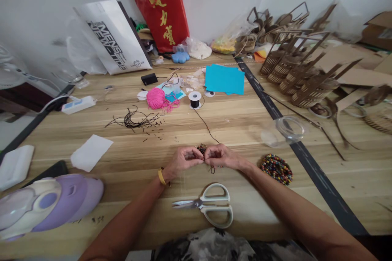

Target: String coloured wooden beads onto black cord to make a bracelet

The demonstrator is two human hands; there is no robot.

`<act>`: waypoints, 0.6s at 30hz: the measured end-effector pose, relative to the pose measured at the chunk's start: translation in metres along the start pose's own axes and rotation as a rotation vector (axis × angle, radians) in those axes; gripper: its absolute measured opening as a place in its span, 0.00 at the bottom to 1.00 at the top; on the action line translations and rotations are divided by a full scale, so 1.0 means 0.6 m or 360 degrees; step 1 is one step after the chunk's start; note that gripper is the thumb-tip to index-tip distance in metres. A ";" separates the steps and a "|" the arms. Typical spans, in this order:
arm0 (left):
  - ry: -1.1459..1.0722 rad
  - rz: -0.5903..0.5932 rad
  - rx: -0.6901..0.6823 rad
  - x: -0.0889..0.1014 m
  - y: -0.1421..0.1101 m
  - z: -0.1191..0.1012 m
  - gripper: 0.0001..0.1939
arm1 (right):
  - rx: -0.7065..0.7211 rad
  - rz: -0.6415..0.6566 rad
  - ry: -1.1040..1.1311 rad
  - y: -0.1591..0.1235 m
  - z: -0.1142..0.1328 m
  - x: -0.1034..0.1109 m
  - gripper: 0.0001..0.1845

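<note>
My left hand [183, 159] and my right hand [221, 156] meet over the middle of the wooden table [245, 130], both pinched on a small dark beaded piece [201, 149] threaded on a thin dark cord [208, 128]. That cord runs back to a black-thread spool [194, 99]. A gold bangle [161, 176] circles my left wrist. White-handled scissors [208, 206] lie shut just in front of my hands. A round pile of coloured beads [276, 168] sits right of my right hand.
Nearby lie a clear plastic lid [284, 129], pink yarn [156, 98], cut black cord scraps [134, 120], blue paper sheets [225, 78], white paper [91, 152] and a purple-and-white device [45, 204]. Bags stand at the back; wooden laser-cut baskets [300, 69] crowd the right.
</note>
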State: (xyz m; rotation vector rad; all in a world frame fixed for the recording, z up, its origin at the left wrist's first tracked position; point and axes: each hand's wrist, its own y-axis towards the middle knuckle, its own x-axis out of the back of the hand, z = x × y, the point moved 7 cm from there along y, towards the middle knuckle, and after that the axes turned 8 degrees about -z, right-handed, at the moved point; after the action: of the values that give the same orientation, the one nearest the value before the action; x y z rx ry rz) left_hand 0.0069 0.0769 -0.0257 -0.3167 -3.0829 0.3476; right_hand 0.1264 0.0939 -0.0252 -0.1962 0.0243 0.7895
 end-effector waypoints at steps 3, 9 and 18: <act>0.0014 0.0002 0.0007 -0.001 -0.001 -0.001 0.14 | -0.0003 -0.0003 0.0001 0.000 0.000 0.000 0.19; 0.0064 -0.0005 -0.0011 -0.001 -0.001 0.001 0.13 | -0.0034 0.0003 0.0038 0.000 -0.001 -0.002 0.19; 0.0145 0.0015 -0.0063 0.001 0.000 0.001 0.14 | -0.0036 -0.0013 0.0113 0.002 -0.004 -0.001 0.20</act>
State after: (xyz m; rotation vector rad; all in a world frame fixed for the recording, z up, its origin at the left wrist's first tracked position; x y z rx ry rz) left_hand 0.0066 0.0770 -0.0262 -0.3383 -3.0028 0.2647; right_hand 0.1254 0.0938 -0.0277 -0.2457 0.0813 0.7749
